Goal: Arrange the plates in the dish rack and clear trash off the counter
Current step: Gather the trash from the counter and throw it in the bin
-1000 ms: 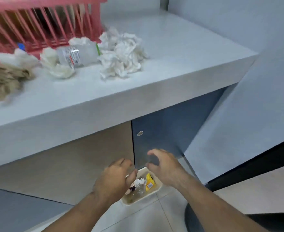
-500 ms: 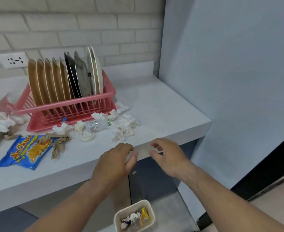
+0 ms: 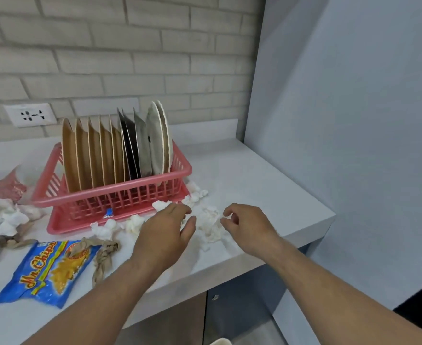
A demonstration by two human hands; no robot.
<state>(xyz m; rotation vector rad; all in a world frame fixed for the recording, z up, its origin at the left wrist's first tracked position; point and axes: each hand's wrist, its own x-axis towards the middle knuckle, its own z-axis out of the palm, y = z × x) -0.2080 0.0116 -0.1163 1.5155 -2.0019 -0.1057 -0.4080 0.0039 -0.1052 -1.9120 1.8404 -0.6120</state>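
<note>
Here, both hands are held low over the crumpled tissue (image 3: 210,227) at centre frame, evidently so that it can be gathered from two sides. The left hand (image 3: 165,232) is kept loosely bent with its thumb spread, and the thumb and forefinger of the right hand (image 3: 249,225) are parted; nothing is gripped by either. The plates (image 3: 92,155) are stood on edge in the pink dish rack (image 3: 110,195), centre left, so that part is judged done. A chips bag (image 3: 48,267) is seen on the counter (image 3: 267,195) at lower left.

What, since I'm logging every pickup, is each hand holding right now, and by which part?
Nothing is held. The left hand and the right hand hover with loosely curled fingers over the crumpled tissues on the counter.
</note>
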